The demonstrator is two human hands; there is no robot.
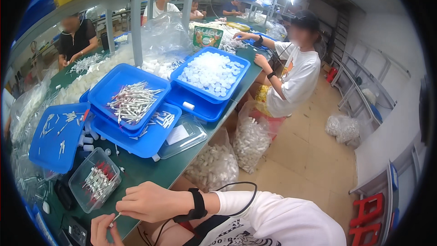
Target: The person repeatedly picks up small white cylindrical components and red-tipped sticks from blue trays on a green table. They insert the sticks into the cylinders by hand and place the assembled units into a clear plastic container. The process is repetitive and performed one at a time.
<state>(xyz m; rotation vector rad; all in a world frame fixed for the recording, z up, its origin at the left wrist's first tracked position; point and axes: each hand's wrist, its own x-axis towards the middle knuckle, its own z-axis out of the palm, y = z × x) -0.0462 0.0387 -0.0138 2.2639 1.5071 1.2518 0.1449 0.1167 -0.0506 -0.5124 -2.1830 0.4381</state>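
At the table's near edge my left hand point(104, 231) and my right hand point(148, 202) meet, fingers closed in a pinch. Between their fingertips is a small thin white stick-like part point(115, 219); its exact kind is too small to make out. Just beyond them stands a clear plastic box point(78, 187) holding many slim white parts with red pieces point(99, 180). Farther off, a blue tray point(98, 92) is heaped with similar white sticks point(134, 102). It rests on another blue tray point(145, 148) with loose sticks.
A blue tray point(41, 155) with scattered parts lies left. Another point(239, 79) holds translucent white discs point(211, 73). A clear lid point(193, 134) lies nearby. Bags of white pieces point(250, 148) stand beside the table. A person in white point(298, 75) works at right; others sit farther back.
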